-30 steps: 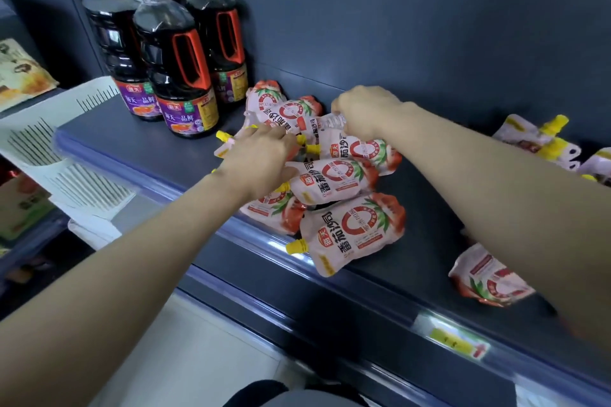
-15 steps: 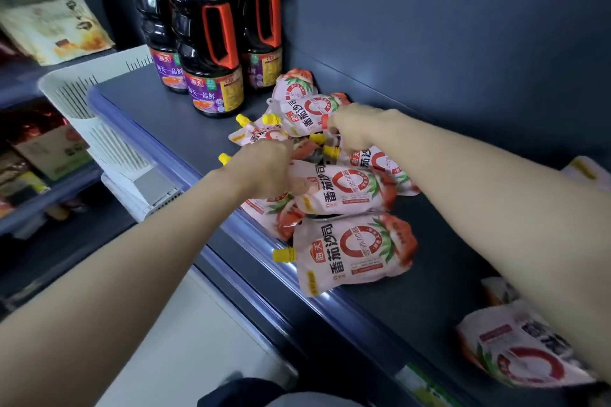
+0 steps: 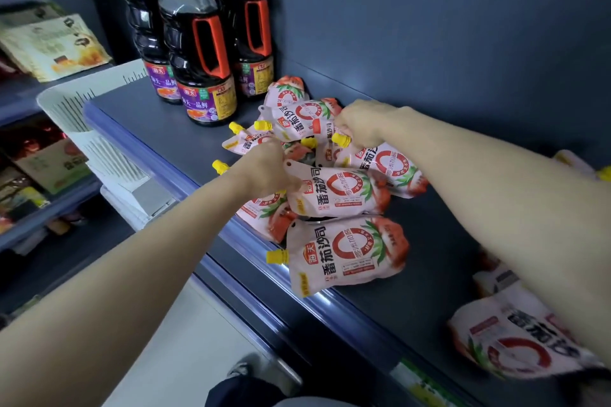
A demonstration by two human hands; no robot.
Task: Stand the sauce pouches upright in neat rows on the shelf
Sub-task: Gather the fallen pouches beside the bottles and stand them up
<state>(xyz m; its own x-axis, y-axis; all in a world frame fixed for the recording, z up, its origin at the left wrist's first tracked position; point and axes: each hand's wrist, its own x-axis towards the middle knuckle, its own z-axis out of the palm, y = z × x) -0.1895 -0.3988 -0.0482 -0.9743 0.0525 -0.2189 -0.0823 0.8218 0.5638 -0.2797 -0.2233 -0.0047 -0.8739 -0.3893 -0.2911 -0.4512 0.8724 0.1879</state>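
Observation:
Several white-and-red sauce pouches with yellow caps lie in a loose heap [image 3: 337,195] on the dark shelf [image 3: 158,122]; the nearest pouch [image 3: 347,254] lies flat at the front edge. My left hand [image 3: 267,168] is closed on the top corner of a middle pouch [image 3: 334,192]. My right hand [image 3: 360,124] is closed at the yellow cap of a pouch [image 3: 383,165] behind it. One pouch [image 3: 304,120] at the back is propped up on the pile. Another pouch [image 3: 515,347] lies at the lower right, partly under my right arm.
Several tall dark soy sauce bottles [image 3: 198,53] with red handles stand at the shelf's back left, close to the heap. A white plastic basket [image 3: 96,129] sits left of the shelf end. Boxed goods [image 3: 49,46] fill neighbouring shelves at left.
The view has shifted left and closer. My left hand has moved onto the middle pouch's top corner; my right hand has settled lower onto the yellow cap behind it.

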